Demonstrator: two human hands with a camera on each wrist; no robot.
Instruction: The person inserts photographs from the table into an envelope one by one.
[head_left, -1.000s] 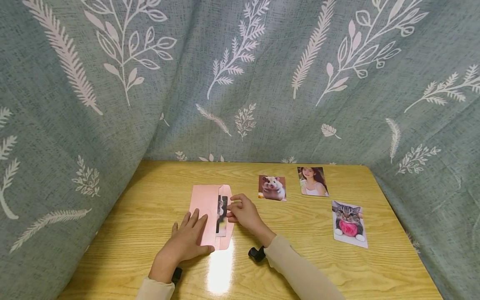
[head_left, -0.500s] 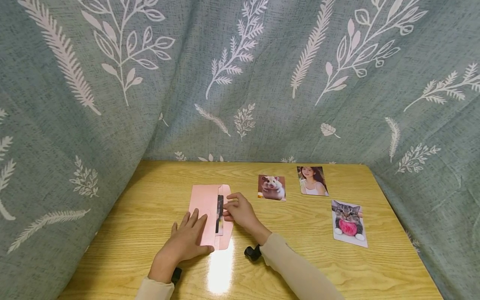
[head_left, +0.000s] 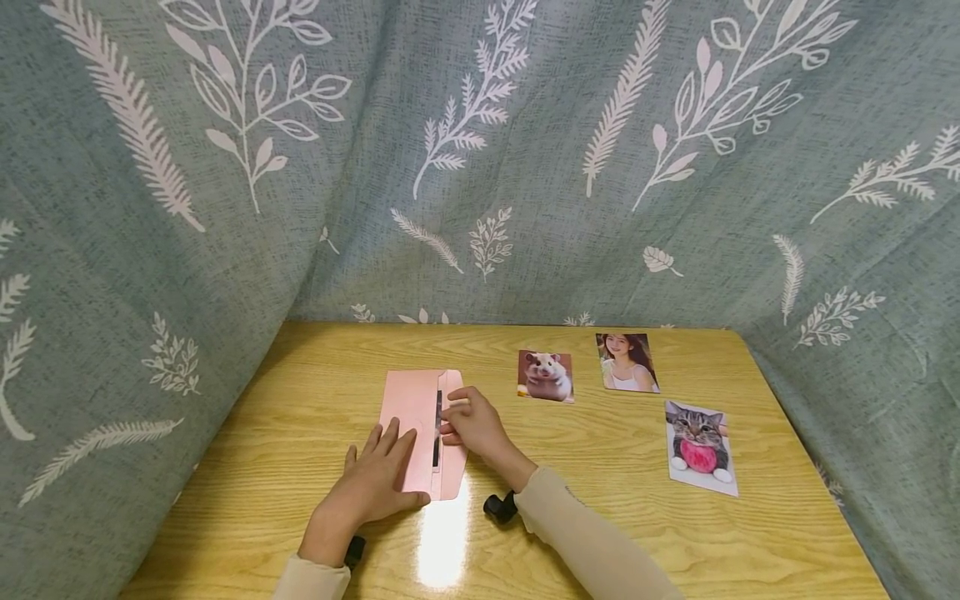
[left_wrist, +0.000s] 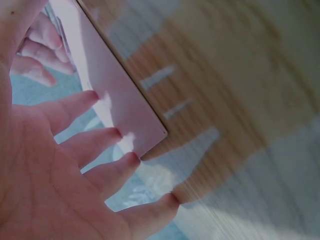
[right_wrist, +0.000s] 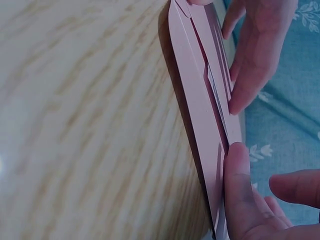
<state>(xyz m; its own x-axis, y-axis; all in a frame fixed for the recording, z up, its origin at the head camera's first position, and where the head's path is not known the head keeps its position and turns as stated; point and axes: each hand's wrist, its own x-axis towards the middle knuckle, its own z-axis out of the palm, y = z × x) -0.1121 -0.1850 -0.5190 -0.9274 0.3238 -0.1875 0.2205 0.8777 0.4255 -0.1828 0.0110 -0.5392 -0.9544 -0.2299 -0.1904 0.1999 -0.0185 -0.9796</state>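
Observation:
A pink envelope (head_left: 408, 396) lies on the wooden table with its flap folded out to the right. Only a narrow dark strip of a photo (head_left: 436, 454) shows at its mouth; the rest is hidden inside. My left hand (head_left: 371, 483) rests spread on the envelope's left part, fingertips on the paper and thumb near the lower edge. My right hand (head_left: 476, 427) is over the flap, its fingertips at the photo's outer edge. In the right wrist view one fingertip (right_wrist: 237, 157) presses at the envelope's slot, while another finger stands apart from it.
To the right lie a hamster photo (head_left: 545, 377), a portrait photo of a person (head_left: 628, 363) and a photo of a cat with a pink fruit (head_left: 701, 447). A patterned green curtain (head_left: 480, 167) closes off the table's back and sides.
My right hand has moved slightly left, and the photo has slid left into the envelope, so that less of it shows. The left hand has stayed in place.

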